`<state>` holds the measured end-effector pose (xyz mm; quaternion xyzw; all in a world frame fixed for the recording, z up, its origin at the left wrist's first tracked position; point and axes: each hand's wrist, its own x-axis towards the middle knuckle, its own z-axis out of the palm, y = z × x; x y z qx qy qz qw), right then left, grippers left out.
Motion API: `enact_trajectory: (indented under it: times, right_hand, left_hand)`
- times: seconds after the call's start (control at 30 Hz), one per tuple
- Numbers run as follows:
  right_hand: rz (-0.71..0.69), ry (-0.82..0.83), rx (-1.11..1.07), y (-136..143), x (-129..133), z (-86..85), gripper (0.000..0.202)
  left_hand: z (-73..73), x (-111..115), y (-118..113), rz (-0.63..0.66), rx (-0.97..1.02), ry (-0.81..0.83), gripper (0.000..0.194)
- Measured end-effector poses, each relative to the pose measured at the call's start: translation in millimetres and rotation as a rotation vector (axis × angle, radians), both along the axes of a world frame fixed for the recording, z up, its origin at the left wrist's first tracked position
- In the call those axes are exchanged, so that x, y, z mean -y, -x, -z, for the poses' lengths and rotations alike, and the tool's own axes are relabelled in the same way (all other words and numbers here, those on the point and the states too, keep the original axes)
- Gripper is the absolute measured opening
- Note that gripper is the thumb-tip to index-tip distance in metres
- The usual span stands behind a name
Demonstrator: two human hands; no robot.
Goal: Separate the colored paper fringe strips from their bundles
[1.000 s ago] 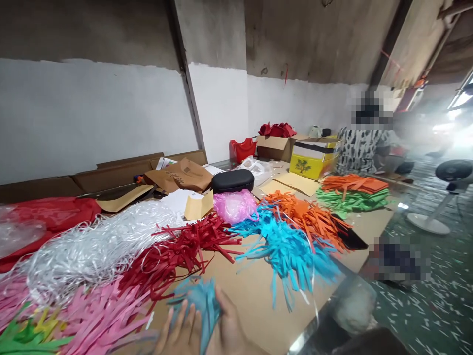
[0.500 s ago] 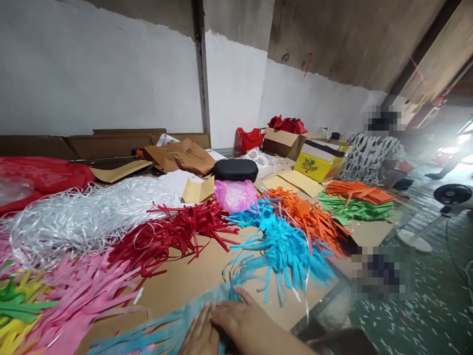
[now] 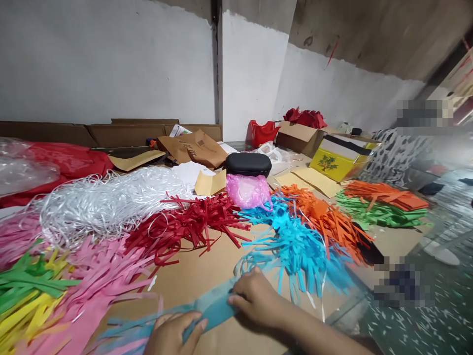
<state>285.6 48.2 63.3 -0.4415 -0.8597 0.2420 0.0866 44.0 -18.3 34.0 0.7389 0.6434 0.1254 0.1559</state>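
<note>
A blue fringed strip (image 3: pixel 217 311), of thin cloth or paper, stretches low over the brown cardboard tabletop (image 3: pixel 201 266). My left hand (image 3: pixel 175 333) pinches it near the bottom of the view, its thumb and fingers closed on the band. The cut fringe spreads out to the left of that hand and is partly blurred. At the strip's other end, my right hand (image 3: pixel 256 298) is closed on the uncut band with curled fingers. Just beyond my right hand lies a pile of bright blue tassels (image 3: pixel 299 246).
Around the work lie red tassels (image 3: pixel 199 219), pink strips (image 3: pixel 99 276), orange tassels (image 3: pixel 328 222) and a white ribbon heap (image 3: pixel 111 202). Behind are a pink plastic bag (image 3: pixel 247 190), a black case (image 3: pixel 248 164) and a yellow box (image 3: pixel 328 158). A person (image 3: pixel 395 153) sits at right.
My hands were close together, lying flat on the blue strip. Now they are apart and gripping it, the left hand further left, the right slightly right. The view has turned left.
</note>
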Motion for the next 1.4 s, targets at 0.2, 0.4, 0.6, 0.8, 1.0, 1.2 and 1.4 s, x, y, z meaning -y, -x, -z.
enact_trajectory:
  times: [0.2, 0.4, 0.6, 0.8, 1.0, 1.2, 1.4]
  right_hand:
    - [0.058, -0.094, 0.102, 17, -13, 6.5, 0.021]
    - [0.115, -0.092, 0.056, 19, -16, 19.0, 0.017]
    - [0.156, -0.105, -0.035, 15, -18, 21.9, 0.018]
    - [-0.296, -0.368, -0.104, -16, -13, 0.1, 0.027]
    - [-0.256, -0.364, -0.179, -20, -18, 4.4, 0.011]
    - [-0.330, -0.333, -0.094, -3, -17, 7.3, 0.026]
    - [-0.141, -0.146, -0.094, -4, -38, 18.9, 0.013]
  left_hand:
    - [-28.7, -18, -14, -0.077, -0.243, 0.172, 0.041]
    - [-23.9, -20, -20, -0.087, -0.293, 0.180, 0.040]
    - [-16.1, -19, -18, -0.090, -0.301, 0.102, 0.032]
    - [-8.7, -16, -9, 0.264, -0.173, -0.212, 0.036]
    - [-13.4, -6, -21, 0.235, -0.235, -0.303, 0.019]
    - [-4.5, -8, -18, 0.181, -0.211, -0.390, 0.029]
    - [0.7, -10, 5, 0.110, -0.080, -0.229, 0.027]
